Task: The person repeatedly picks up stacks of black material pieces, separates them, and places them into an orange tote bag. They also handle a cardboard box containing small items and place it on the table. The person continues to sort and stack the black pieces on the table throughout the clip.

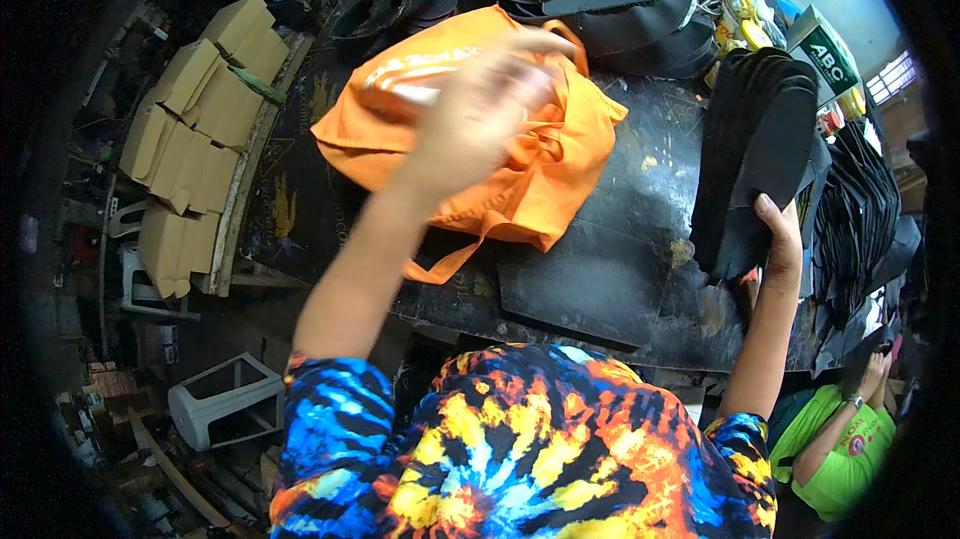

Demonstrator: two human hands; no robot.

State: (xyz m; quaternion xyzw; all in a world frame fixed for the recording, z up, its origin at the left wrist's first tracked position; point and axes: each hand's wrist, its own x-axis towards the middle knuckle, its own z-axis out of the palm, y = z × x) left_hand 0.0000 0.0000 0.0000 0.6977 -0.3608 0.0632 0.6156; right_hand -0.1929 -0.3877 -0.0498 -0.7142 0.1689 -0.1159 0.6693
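Observation:
An orange cloth bag (585, 139) with white print lies on the dark table (590, 284), one handle loop hanging toward the near edge. My left hand (480, 104) is over the middle of the bag. Motion smears its fingers, and I cannot tell whether they touch the cloth. On the right, my right hand (783, 229) grips the near end of a thick stack of black sole-shaped pieces (770, 119). Its thumb presses on top, and the other fingers are hidden behind the stack.
Black footwear pieces (620, 14) pile up at the table's back. Further black sheets (860, 209) and a green-and-white box (822, 54) stand at the right. Cardboard boxes (190, 124) line the left, above a white plastic stool (225, 404). A person in green (840, 449) is at lower right.

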